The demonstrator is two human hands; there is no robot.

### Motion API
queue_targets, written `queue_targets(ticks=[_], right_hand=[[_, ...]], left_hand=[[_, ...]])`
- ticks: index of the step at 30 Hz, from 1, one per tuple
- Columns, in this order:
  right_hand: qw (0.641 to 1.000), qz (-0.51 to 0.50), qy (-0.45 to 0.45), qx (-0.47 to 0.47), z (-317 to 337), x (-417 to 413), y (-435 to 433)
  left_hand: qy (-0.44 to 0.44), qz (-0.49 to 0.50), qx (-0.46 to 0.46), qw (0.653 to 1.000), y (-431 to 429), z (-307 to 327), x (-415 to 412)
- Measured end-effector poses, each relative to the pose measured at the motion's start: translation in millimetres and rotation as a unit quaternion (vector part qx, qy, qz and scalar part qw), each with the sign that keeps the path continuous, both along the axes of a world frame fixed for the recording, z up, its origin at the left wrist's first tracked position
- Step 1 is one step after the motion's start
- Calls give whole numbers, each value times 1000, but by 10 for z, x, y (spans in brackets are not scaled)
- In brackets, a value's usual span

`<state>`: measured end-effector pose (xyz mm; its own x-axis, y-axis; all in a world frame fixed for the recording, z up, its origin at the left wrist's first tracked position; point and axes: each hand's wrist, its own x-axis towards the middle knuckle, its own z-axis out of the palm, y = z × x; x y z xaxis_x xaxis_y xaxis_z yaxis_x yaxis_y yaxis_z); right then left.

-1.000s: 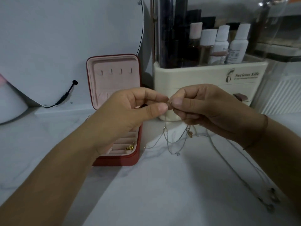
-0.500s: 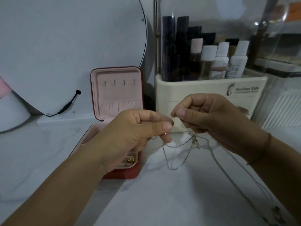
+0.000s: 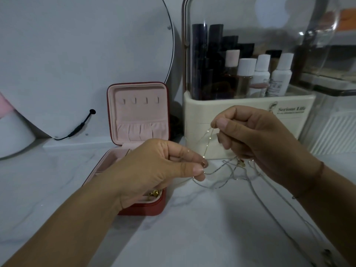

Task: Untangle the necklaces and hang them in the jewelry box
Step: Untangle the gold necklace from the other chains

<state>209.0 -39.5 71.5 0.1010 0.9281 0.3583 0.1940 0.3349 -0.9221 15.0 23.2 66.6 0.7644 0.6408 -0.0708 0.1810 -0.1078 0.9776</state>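
Note:
Thin tangled necklace chains (image 3: 219,177) hang between my hands above a white marble counter. My left hand (image 3: 159,170) pinches a chain between thumb and fingertips at its right tip. My right hand (image 3: 254,139), higher and to the right, pinches a gold chain that runs down toward my left fingers. A small gold pendant (image 3: 241,163) dangles under the right hand. One long chain trails across the counter to the lower right. The red jewelry box (image 3: 146,209) stands open at the left, its pink lid (image 3: 138,112) upright with several small hooks. A gold piece (image 3: 154,193) lies in its tray.
A cream cosmetics organiser (image 3: 240,105) with bottles and a clear cover stands right behind my hands. A round white mirror (image 3: 77,54) with a black cable (image 3: 81,125) leans at the back left. A white radiator (image 3: 335,133) is at the far right.
My hands have drawn apart: the left dropped down and left, the right stayed up, and a length of chain now stretches between them. The view tilted upward.

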Motion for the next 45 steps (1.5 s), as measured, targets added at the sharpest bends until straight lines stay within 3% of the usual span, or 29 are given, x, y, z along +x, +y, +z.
queue_targets(ticks=[11, 15, 19, 22, 28, 33, 36, 45], right_hand=[[998, 25, 2, -51, -28, -30, 7], [998, 32, -3, -55, -38, -21, 14], [998, 30, -4, -49, -32, -12, 14], [998, 37, -7, -47, -24, -12, 1], [997, 67, 2, -41, -16, -7, -11], [993, 114, 3, -39, -27, -7, -17], [990, 134, -2, -38, -42, -29, -9], [989, 138, -11, -44, -63, -27, 4]], left_hand=[[-15, 32, -9, 999, 7, 12, -3], [-6, 101, 51, 994, -26, 24, 23], [-33, 192, 150, 969, 58, -21, 26], [-70, 217, 173, 958, 78, -1, 19], [-146, 143, 158, 966, 34, 79, -22], [-62, 115, 218, 967, 41, 6, 33], [-40, 91, 186, 977, 15, -31, 64], [-136, 103, 159, 972, -99, 64, 80]])
